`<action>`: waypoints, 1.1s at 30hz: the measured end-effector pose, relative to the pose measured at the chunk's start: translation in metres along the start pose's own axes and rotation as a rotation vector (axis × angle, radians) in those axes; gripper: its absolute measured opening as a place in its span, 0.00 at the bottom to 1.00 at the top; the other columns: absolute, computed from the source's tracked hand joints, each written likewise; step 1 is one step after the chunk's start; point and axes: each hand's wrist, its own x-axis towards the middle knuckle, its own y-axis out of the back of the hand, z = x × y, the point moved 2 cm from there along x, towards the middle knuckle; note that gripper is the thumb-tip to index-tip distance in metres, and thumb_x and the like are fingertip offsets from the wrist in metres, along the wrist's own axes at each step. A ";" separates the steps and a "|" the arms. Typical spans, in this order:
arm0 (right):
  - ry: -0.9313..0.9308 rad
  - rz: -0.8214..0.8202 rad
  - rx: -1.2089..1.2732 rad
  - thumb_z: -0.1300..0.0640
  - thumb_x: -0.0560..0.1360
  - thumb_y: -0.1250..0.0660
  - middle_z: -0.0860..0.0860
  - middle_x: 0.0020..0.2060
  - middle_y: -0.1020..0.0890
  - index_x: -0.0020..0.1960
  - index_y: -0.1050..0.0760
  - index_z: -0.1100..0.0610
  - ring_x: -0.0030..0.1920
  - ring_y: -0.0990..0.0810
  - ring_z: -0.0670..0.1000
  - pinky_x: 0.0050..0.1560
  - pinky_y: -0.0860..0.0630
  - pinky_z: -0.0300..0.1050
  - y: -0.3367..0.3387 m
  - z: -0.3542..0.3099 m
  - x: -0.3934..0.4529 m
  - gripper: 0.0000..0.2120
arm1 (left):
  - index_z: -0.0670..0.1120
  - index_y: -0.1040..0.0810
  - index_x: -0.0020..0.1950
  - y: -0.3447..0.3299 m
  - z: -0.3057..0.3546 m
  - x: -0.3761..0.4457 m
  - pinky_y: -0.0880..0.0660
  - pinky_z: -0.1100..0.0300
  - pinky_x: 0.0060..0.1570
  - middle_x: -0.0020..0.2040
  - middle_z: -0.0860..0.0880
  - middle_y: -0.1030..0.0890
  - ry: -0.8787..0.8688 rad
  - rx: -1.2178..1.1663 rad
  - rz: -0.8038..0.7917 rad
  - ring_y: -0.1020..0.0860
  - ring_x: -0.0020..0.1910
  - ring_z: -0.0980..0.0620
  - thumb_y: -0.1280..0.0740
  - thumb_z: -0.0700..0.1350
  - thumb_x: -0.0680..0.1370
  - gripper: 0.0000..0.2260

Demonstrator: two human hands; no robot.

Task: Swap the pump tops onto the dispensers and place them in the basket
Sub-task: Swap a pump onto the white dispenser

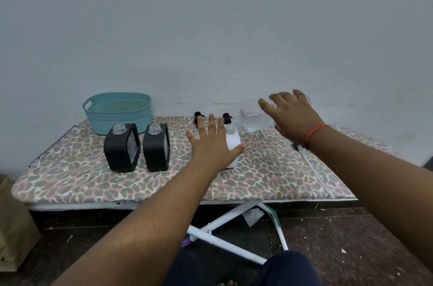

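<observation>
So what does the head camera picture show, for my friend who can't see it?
Two bare arms reach over a leopard-print ironing board: the left hand, fingers spread, is at a white dispenser, and the right hand is on a tilted clear bottle. Two black dispensers without pumps stand left, an empty teal basket behind them, and black pump tops lie nearby.

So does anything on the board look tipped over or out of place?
Yes. The clear glass dispenser under the right hand is tilted on its side, unlike the two upright black-sleeved dispensers, which have no pump tops.
</observation>
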 end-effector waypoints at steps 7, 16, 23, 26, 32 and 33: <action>-0.050 0.019 0.053 0.61 0.68 0.29 0.59 0.63 0.24 0.72 0.36 0.53 0.61 0.24 0.63 0.65 0.32 0.68 -0.008 -0.003 -0.005 0.34 | 0.48 0.64 0.83 -0.001 0.000 0.000 0.58 0.28 0.74 0.83 0.45 0.65 -0.001 -0.011 0.017 0.66 0.81 0.38 0.50 0.77 0.75 0.48; -0.200 -0.050 0.289 0.52 0.71 0.27 0.56 0.68 0.28 0.75 0.43 0.52 0.66 0.28 0.60 0.67 0.32 0.62 -0.026 -0.025 -0.025 0.38 | 0.47 0.64 0.83 0.002 0.003 -0.004 0.60 0.33 0.77 0.83 0.45 0.66 0.008 -0.101 0.046 0.68 0.80 0.40 0.49 0.77 0.75 0.49; -0.417 0.002 0.742 0.53 0.73 0.28 0.56 0.62 0.26 0.75 0.42 0.53 0.58 0.24 0.58 0.57 0.24 0.54 -0.035 -0.040 -0.038 0.36 | 0.46 0.59 0.84 0.018 0.011 -0.003 0.56 0.38 0.79 0.83 0.44 0.63 -0.125 -0.059 0.274 0.64 0.81 0.41 0.51 0.75 0.77 0.46; -0.558 0.054 0.987 0.53 0.73 0.28 0.54 0.61 0.26 0.73 0.39 0.52 0.58 0.24 0.56 0.56 0.22 0.55 -0.043 -0.041 -0.042 0.33 | 0.46 0.59 0.84 0.022 0.021 -0.005 0.57 0.41 0.80 0.83 0.44 0.63 -0.237 0.004 0.351 0.65 0.82 0.43 0.52 0.72 0.79 0.43; -0.745 0.210 1.302 0.54 0.72 0.27 0.51 0.58 0.25 0.68 0.34 0.53 0.55 0.25 0.51 0.51 0.28 0.45 -0.057 -0.037 -0.052 0.27 | 0.47 0.60 0.84 0.013 0.051 -0.005 0.61 0.42 0.80 0.82 0.44 0.67 -0.376 0.120 0.339 0.68 0.80 0.44 0.53 0.70 0.81 0.40; -0.773 0.236 1.342 0.54 0.72 0.27 0.51 0.58 0.25 0.68 0.34 0.53 0.55 0.24 0.51 0.51 0.28 0.44 -0.060 -0.037 -0.054 0.28 | 0.47 0.60 0.84 0.010 0.056 -0.003 0.60 0.41 0.79 0.82 0.44 0.67 -0.389 0.135 0.329 0.68 0.81 0.44 0.53 0.69 0.81 0.39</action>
